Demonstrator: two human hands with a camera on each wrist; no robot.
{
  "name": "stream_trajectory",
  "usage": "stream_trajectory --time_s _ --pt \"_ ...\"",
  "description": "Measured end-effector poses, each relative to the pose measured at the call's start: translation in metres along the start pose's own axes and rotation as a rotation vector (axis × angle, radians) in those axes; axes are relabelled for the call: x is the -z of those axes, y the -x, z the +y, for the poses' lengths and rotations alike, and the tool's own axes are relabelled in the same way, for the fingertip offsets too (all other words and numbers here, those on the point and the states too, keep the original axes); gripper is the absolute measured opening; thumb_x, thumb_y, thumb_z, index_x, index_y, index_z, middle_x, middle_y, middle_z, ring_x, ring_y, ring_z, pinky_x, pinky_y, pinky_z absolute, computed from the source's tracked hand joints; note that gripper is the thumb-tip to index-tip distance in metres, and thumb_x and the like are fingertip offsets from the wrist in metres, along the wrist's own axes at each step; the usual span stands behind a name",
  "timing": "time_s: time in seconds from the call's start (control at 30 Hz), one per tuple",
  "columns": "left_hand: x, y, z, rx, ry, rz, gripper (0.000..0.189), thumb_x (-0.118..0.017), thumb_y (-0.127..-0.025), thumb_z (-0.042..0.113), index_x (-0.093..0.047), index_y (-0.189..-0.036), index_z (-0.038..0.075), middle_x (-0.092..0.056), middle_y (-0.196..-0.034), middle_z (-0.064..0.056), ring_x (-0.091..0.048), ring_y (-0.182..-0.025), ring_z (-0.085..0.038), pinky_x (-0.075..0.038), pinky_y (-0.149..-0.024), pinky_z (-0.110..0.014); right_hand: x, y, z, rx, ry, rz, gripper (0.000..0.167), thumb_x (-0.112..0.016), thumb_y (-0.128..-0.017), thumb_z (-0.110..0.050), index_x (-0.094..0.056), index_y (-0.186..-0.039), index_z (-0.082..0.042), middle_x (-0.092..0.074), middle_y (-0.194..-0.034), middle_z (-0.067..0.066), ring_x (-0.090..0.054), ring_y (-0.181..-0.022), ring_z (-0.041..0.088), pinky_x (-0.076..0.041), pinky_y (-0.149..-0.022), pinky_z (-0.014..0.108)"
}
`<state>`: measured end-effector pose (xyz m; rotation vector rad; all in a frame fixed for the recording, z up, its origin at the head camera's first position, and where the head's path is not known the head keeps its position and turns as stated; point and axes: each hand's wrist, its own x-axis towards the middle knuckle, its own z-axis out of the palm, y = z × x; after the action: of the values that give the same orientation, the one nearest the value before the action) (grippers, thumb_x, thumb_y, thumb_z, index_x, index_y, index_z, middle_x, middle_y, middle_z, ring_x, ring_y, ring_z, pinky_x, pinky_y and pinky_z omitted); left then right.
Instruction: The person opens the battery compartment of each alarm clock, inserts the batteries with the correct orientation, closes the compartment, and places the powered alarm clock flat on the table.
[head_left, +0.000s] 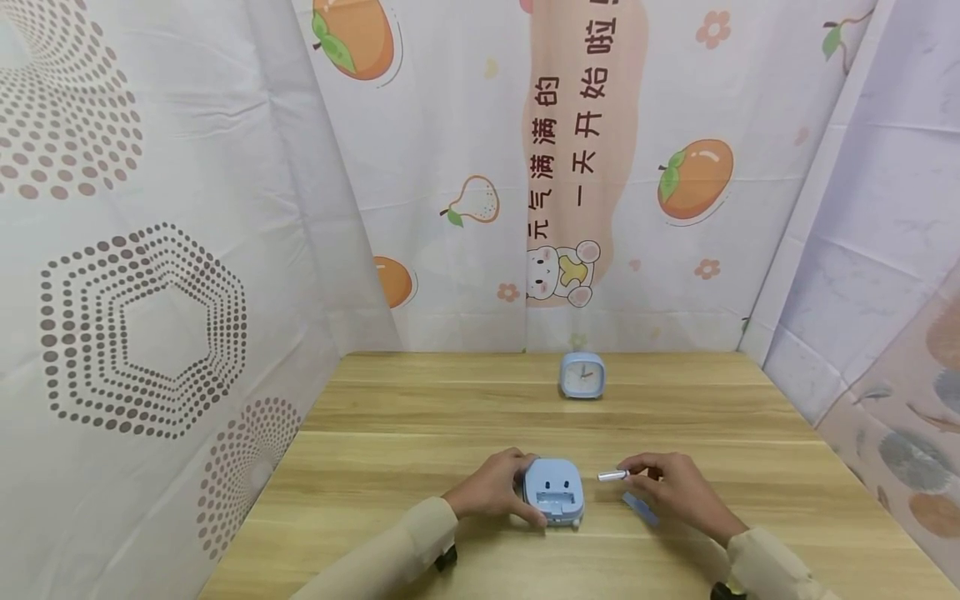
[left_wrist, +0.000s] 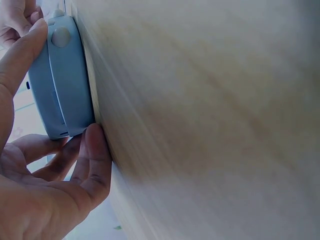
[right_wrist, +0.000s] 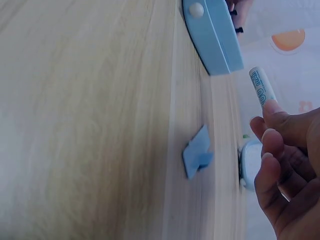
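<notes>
A light-blue alarm clock (head_left: 553,487) lies on its face on the table, its back up and its battery compartment open. My left hand (head_left: 497,490) grips it from the left, thumb on the near edge and fingers around the far side; a round white foot shows in the left wrist view on the clock's blue side (left_wrist: 72,85). To its right, just above the table, my right hand (head_left: 678,492) pinches a white battery (right_wrist: 262,85) between thumb and fingertips, one end pointing at the clock. Below that hand lies a blue battery cover (right_wrist: 196,152).
A second light-blue clock (head_left: 582,375) stands upright at the back of the wooden table (head_left: 420,400), its dial facing me. Printed cloth curtains (head_left: 450,125) hang behind the table and along both sides.
</notes>
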<state>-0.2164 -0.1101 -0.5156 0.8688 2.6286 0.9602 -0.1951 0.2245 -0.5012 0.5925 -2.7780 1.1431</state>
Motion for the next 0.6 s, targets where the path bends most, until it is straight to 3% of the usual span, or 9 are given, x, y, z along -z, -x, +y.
stream_trajectory --time_s 0.33,0.6 --pt "0.000 0.000 0.000 0.011 -0.017 -0.001 0.094 -0.096 -0.067 0.048 -0.057 -0.146 0.014 -0.058 -0.116 0.008 -0.053 -0.103 -0.004 -0.048 -0.095 -0.026 -0.006 0.001 -0.011 0.041 -0.042 -0.024 0.012 -0.081 -0.089 -0.017 -0.081 -0.101 -0.018 -0.072 -0.089 -0.012 -0.052 -0.066 0.002 -0.044 -0.054 0.022" --pt "0.000 0.000 0.000 -0.001 -0.014 0.000 0.093 -0.096 -0.067 0.047 -0.058 -0.145 0.014 -0.058 -0.116 0.008 -0.053 -0.102 -0.004 -0.048 -0.094 -0.025 -0.009 0.006 -0.024 0.035 -0.105 -0.099 0.017 -0.077 -0.093 -0.024 -0.079 -0.107 -0.015 -0.068 -0.076 -0.003 -0.052 -0.060 0.002 -0.045 -0.047 0.023"
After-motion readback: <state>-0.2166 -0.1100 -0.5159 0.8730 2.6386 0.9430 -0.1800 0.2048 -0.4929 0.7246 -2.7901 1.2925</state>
